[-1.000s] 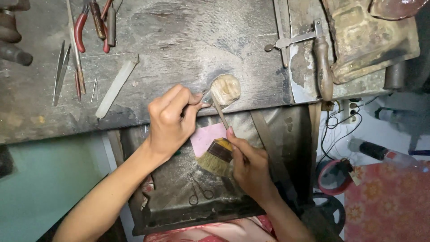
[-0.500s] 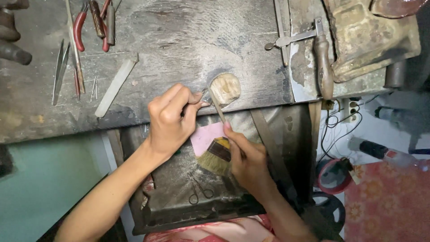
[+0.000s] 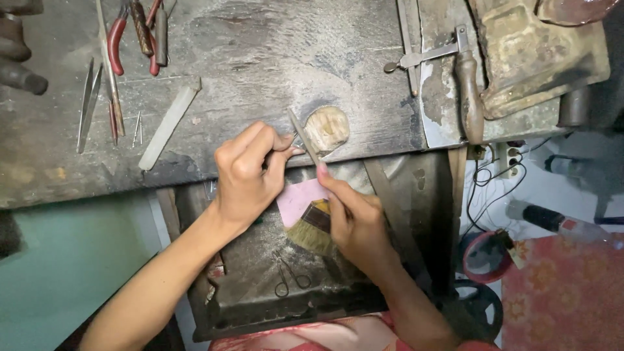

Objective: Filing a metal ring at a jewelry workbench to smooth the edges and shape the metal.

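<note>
Hands are meeting at one wooden peg (image 3: 327, 129) on the tabletop (image 3: 260, 58) — left hand (image 3: 247, 175) pinching something small, right hand (image 3: 354, 218) gripping one file (image 3: 304, 138) — one brush (image 3: 314, 227) lying beneath

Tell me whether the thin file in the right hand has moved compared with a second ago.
Yes. The thin file has slid up and left past the wooden peg, farther onto the workbench, pushed by the right hand.
</note>
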